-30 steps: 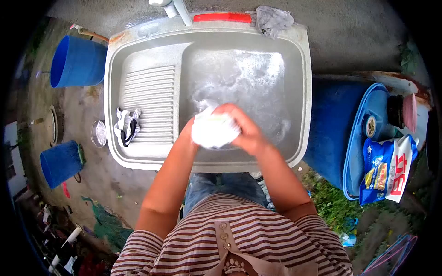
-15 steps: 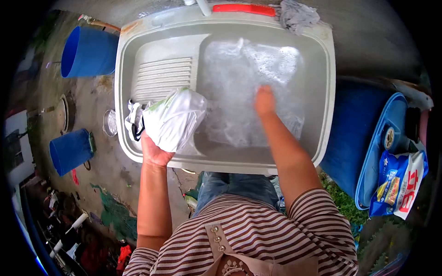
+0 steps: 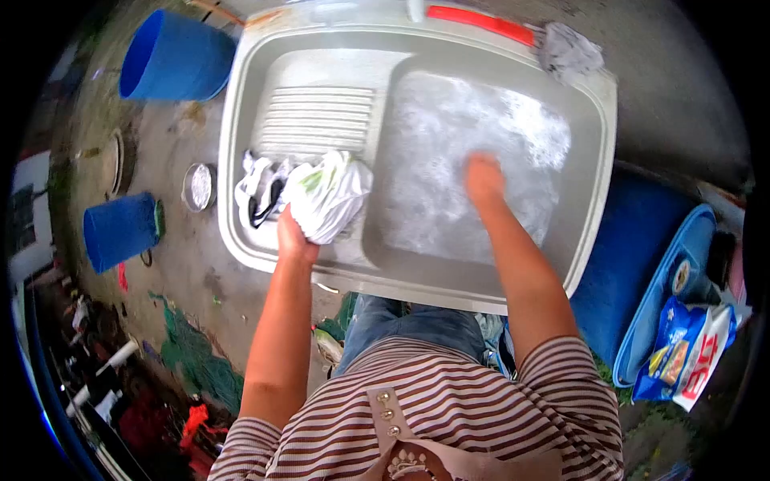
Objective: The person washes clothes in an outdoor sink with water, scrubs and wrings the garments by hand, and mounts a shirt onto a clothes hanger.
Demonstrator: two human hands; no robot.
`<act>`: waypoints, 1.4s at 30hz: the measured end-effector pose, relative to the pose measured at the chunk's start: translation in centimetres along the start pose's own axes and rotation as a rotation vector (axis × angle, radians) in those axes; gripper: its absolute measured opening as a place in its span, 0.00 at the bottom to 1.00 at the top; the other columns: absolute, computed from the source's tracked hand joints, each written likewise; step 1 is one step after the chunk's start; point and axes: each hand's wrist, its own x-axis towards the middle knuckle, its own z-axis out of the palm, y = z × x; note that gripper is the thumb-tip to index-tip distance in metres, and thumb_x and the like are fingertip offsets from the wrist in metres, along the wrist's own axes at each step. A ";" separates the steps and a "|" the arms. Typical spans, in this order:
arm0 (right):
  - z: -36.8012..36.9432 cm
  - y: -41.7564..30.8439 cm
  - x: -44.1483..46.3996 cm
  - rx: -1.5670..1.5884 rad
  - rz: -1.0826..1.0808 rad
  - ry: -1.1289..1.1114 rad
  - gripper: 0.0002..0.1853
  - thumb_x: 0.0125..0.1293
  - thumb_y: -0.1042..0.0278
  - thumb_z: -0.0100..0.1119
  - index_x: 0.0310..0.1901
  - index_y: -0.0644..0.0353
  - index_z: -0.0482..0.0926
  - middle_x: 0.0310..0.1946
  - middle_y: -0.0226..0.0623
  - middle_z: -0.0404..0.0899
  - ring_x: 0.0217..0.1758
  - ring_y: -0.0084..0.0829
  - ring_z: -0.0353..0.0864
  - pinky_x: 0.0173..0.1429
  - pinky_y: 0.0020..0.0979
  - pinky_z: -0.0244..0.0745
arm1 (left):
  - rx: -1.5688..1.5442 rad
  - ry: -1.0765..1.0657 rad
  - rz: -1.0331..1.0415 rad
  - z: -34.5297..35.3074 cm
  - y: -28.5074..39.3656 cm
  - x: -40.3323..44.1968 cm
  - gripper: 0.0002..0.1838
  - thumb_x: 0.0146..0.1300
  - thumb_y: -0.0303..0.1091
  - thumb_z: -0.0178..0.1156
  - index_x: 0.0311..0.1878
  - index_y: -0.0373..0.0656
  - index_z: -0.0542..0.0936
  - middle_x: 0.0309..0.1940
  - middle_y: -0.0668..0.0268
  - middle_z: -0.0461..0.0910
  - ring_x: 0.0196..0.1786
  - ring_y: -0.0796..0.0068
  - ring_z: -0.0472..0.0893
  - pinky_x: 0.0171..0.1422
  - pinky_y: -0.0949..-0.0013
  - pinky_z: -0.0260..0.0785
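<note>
Left hand (image 3: pixel 297 234): holding a bunched white cloth with green marks (image 3: pixel 330 197), over the ribbed board (image 3: pixel 319 120) at eight o'clock in the pale grey plastic sink (image 3: pixel 594 188). One black-and-white cloth (image 3: pixel 261 189), crumpled, beside it at nine. Right hand (image 3: pixel 485 178): at the cloudy, sudsy water (image 3: pixel 433 176), four o'clock; blurred, finger spread and any grip cannot be told. Rim, one o'clock: long red plastic item (image 3: pixel 481 24).

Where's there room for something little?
On the ribbed grey washboard, between the bundled white cloth and the grey sink's far rim. Its near end is crowded: the left hand holds that cloth beside black-and-white fabric.
</note>
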 end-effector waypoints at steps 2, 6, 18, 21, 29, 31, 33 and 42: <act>-0.9 -2.6 -2.1 0.078 0.006 0.174 0.19 0.69 0.62 0.56 0.57 0.63 0.76 0.53 0.46 0.78 0.55 0.42 0.80 0.55 0.42 0.78 | -0.046 -0.029 -0.070 0.6 0.6 -0.3 0.25 0.74 0.41 0.44 0.64 0.34 0.75 0.61 0.53 0.79 0.62 0.55 0.80 0.70 0.55 0.71; -8.7 -9.8 -8.9 0.999 -0.157 0.180 0.28 0.67 0.59 0.66 0.66 0.58 0.71 0.59 0.41 0.72 0.56 0.39 0.77 0.58 0.38 0.77 | -0.312 -0.212 -0.223 3.5 1.8 -2.8 0.26 0.73 0.40 0.43 0.66 0.32 0.73 0.63 0.51 0.77 0.64 0.53 0.78 0.73 0.51 0.69; -18.8 -15.7 -14.0 1.822 -0.015 -0.088 0.19 0.64 0.70 0.68 0.55 0.61 0.76 0.50 0.39 0.81 0.51 0.31 0.82 0.56 0.33 0.78 | -0.157 -0.397 -0.396 7.4 0.3 -7.7 0.33 0.76 0.58 0.42 0.70 0.42 0.71 0.66 0.57 0.75 0.66 0.59 0.76 0.72 0.49 0.67; -21.4 -15.5 -15.5 1.284 -0.344 0.327 0.16 0.62 0.72 0.69 0.49 0.61 0.77 0.47 0.37 0.81 0.49 0.31 0.81 0.53 0.34 0.78 | 0.247 -0.159 -0.341 8.6 1.0 -8.0 0.40 0.72 0.70 0.38 0.73 0.48 0.67 0.70 0.58 0.71 0.69 0.56 0.73 0.72 0.42 0.64; -20.8 -16.0 -16.3 1.537 -0.128 0.541 0.10 0.67 0.69 0.63 0.45 0.63 0.75 0.44 0.38 0.80 0.44 0.32 0.82 0.50 0.34 0.78 | -0.119 -0.283 -0.249 14.7 -0.3 -7.3 0.17 0.67 0.42 0.66 0.52 0.41 0.80 0.44 0.63 0.84 0.46 0.69 0.85 0.51 0.65 0.78; -20.9 -15.9 -15.1 2.121 0.182 0.248 0.12 0.70 0.65 0.60 0.49 0.62 0.74 0.45 0.38 0.79 0.44 0.31 0.82 0.50 0.33 0.78 | 0.503 -0.223 0.330 15.7 0.0 -7.3 0.14 0.66 0.41 0.65 0.45 0.39 0.81 0.45 0.59 0.84 0.43 0.71 0.84 0.47 0.66 0.76; -19.3 -14.6 -13.2 2.120 0.236 0.147 0.15 0.71 0.62 0.57 0.53 0.61 0.74 0.45 0.39 0.80 0.45 0.33 0.83 0.51 0.34 0.79 | 0.818 -0.228 0.555 16.3 1.4 -8.5 0.15 0.57 0.40 0.67 0.38 0.37 0.80 0.37 0.55 0.81 0.41 0.56 0.83 0.45 0.59 0.74; -18.6 -14.1 -12.6 2.062 0.255 -0.822 0.17 0.73 0.54 0.51 0.54 0.56 0.77 0.48 0.40 0.83 0.48 0.35 0.86 0.48 0.41 0.86 | 1.541 -0.779 1.069 14.9 4.1 -11.3 0.16 0.51 0.42 0.70 0.39 0.46 0.80 0.35 0.59 0.77 0.40 0.51 0.80 0.43 0.53 0.74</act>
